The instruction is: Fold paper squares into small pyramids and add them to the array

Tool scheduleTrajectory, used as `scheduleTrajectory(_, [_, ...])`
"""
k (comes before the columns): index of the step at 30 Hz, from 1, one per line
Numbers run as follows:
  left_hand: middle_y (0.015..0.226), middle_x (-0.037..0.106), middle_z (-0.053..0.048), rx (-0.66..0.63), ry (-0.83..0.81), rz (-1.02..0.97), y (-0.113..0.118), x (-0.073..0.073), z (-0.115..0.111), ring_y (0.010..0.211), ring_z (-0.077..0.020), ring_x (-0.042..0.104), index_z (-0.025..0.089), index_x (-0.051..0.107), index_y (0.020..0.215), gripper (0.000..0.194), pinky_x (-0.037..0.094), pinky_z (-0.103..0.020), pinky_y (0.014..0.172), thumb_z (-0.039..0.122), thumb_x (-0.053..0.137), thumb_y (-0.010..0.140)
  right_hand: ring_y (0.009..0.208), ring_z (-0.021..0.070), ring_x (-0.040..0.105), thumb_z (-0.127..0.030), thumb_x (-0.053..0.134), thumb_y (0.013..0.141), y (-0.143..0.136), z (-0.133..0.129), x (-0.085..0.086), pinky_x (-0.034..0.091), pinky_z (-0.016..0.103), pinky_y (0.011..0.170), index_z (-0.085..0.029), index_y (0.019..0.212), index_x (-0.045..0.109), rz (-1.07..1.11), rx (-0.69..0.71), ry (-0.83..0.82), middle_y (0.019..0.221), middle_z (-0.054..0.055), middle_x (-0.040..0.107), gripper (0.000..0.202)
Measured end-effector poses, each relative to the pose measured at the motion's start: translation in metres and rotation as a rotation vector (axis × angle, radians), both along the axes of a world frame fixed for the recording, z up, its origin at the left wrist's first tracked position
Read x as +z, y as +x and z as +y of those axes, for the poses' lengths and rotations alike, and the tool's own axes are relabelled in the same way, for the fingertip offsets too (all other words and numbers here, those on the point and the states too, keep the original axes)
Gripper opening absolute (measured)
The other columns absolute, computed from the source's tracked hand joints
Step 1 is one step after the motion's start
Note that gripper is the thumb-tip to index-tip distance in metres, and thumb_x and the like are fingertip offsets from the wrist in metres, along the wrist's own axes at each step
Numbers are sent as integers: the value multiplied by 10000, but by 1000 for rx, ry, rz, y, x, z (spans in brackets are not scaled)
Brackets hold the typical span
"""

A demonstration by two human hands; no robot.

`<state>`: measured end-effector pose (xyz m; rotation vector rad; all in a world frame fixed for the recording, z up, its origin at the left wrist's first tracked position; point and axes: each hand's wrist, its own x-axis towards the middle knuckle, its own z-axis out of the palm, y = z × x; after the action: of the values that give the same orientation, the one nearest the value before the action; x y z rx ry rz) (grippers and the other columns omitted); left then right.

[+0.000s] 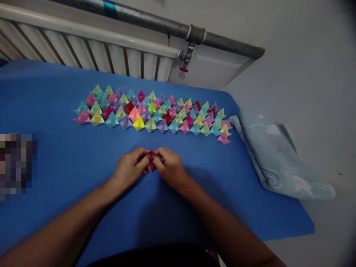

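Note:
Between my two hands is a small piece of folded red paper (pixel 151 165), pinched from both sides above the blue surface (pixel 69 155). My left hand (pixel 132 163) grips its left side with thumb and fingers. The right side is held the same way by my right hand (pixel 170 163). My fingertips cover much of the paper, so its full shape is hidden. Beyond my hands stand several rows of folded paper boats (pixel 150 125) in pink, yellow, green, blue, purple and red, packed close together.
A folded light blue blanket (pixel 278 159) lies at the right edge, by the wall. Behind the surface run a white radiator (pixel 119 61) and a metal pipe (pixel 155 26), with a red-handled valve (pixel 184 69). A blurred-out patch (pixel 16 165) sits at the left.

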<state>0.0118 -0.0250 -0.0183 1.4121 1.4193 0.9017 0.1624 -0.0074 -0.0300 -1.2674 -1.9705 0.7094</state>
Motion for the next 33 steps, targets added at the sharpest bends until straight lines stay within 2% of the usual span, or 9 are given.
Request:
scheduleTrajectory(5, [637, 681, 0, 5, -38, -102, 0, -3, 1, 549, -142, 631, 186, 636, 810, 219, 520, -242, 511, 387, 557, 771, 655, 119, 534, -150, 500, 822, 1, 1, 0, 410, 228, 659, -198, 756, 602, 7, 3, 12, 701, -5, 604, 131])
scheduleTrajectory(10, [644, 685, -8, 18, -29, -39, -2, -7, 1, 554, -148, 639, 188, 629, 793, 202, 535, -257, 525, 371, 548, 768, 662, 125, 539, -137, 475, 826, 0, 0, -2, 420, 233, 671, -206, 752, 589, -35, 26, 54, 708, 0, 616, 153])
scheduleTrajectory(15, [629, 673, -3, 11, -61, 16, -2, -3, 0, 526, -147, 627, 189, 631, 846, 231, 512, -252, 494, 368, 504, 774, 714, 139, 563, -143, 442, 846, -2, 0, -2, 433, 243, 702, -200, 763, 582, -60, 35, 122, 747, 24, 629, 172])
scheduleTrajectory(21, [599, 659, 2, -16, -32, 133, -3, 0, -1, 503, -138, 607, 197, 614, 754, 190, 483, -246, 497, 335, 485, 769, 702, 141, 554, -152, 448, 849, -2, 0, -1, 424, 248, 686, -198, 757, 572, -94, 45, 103, 726, 21, 610, 161])
scheduleTrajectory(30, [564, 646, -5, 27, 7, 152, -1, -3, -1, 483, -141, 590, 199, 603, 702, 202, 466, -240, 474, 349, 485, 767, 695, 141, 537, -145, 425, 843, -5, 2, -4, 425, 248, 688, -203, 719, 545, -94, 60, 134, 708, 22, 590, 181])
scheduleTrajectory(33, [565, 645, -4, 46, -34, 96, 0, -1, 0, 473, -143, 586, 193, 603, 707, 176, 471, -246, 460, 329, 500, 750, 685, 134, 534, -168, 455, 841, -5, 4, -3, 427, 246, 689, -202, 716, 559, -38, 50, 69, 699, 11, 588, 166])
